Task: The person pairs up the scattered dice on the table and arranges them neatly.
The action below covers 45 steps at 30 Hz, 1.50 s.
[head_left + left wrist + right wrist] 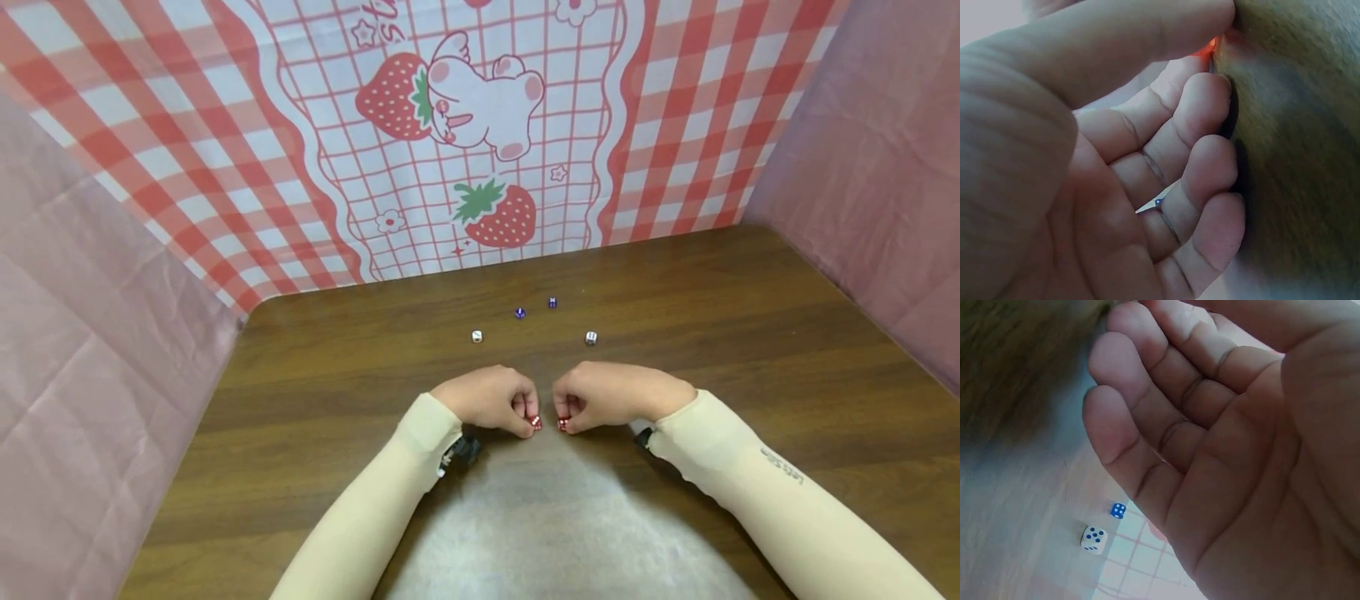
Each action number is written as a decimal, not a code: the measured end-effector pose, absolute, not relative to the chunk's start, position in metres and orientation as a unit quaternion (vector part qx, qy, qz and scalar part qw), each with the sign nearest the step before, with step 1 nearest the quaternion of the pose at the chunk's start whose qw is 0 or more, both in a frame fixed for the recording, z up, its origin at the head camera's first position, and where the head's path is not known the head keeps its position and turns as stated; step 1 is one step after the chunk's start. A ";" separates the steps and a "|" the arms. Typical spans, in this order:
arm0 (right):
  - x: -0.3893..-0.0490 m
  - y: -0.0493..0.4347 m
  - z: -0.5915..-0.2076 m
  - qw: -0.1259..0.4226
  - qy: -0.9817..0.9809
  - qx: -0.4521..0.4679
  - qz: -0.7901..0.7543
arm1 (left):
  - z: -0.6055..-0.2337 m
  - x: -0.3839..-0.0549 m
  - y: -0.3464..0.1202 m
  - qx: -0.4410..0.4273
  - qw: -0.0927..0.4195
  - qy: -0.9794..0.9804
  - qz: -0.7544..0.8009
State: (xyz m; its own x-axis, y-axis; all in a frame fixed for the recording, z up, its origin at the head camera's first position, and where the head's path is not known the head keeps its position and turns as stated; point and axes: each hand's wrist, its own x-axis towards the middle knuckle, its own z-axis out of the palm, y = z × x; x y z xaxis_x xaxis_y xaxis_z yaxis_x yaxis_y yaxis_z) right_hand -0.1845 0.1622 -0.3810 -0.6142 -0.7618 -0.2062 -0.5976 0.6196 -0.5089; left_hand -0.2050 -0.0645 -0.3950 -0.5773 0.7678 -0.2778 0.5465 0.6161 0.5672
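Near the middle of the wooden table, my left hand (491, 400) pinches a red die (536, 422) between thumb and fingers, low at the tabletop. Facing it from the right, my right hand (611, 394) pinches a second red die (563, 424). A small gap parts the two dice. The left wrist view shows only a red glow of the die (1209, 47) by the thumb tip; the other fingers are bent beside the wood. In the right wrist view the thumb and index tips are cut off, so that die is hidden there.
Beyond the hands lie two white dice, one on the left (477, 337) and one on the right (591, 337). Two blue dice, a left one (520, 313) and a right one (552, 302), sit farther back. A strawberry-patterned cloth (480, 200) hangs behind the table (300, 358).
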 end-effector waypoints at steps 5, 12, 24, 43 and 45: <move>-0.184 0.159 -0.384 0.196 0.870 -0.402 -0.208 | -0.395 -0.204 -0.063 0.382 0.256 0.862 0.214; -0.183 0.155 -0.386 0.190 0.863 -0.416 -0.216 | -0.396 -0.202 -0.061 0.386 0.260 0.859 0.215; -0.185 0.154 -0.388 0.182 0.859 -0.419 -0.233 | -0.398 -0.204 -0.058 0.391 0.255 0.855 0.226; -0.182 0.154 -0.387 0.179 0.857 -0.427 -0.227 | -0.399 -0.199 -0.057 0.380 0.255 0.861 0.221; -0.181 0.154 -0.387 0.180 0.858 -0.426 -0.223 | -0.398 -0.198 -0.056 0.380 0.254 0.863 0.216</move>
State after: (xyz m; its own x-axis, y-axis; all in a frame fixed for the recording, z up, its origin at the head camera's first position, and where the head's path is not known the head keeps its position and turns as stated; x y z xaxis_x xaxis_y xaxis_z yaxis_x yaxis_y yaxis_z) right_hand -0.1814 0.1535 -0.3868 -0.5719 -0.8118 -0.1183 -0.6517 0.5371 -0.5355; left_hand -0.1983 -0.0562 -0.3981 -0.5820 0.7657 -0.2739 0.5462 0.6176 0.5659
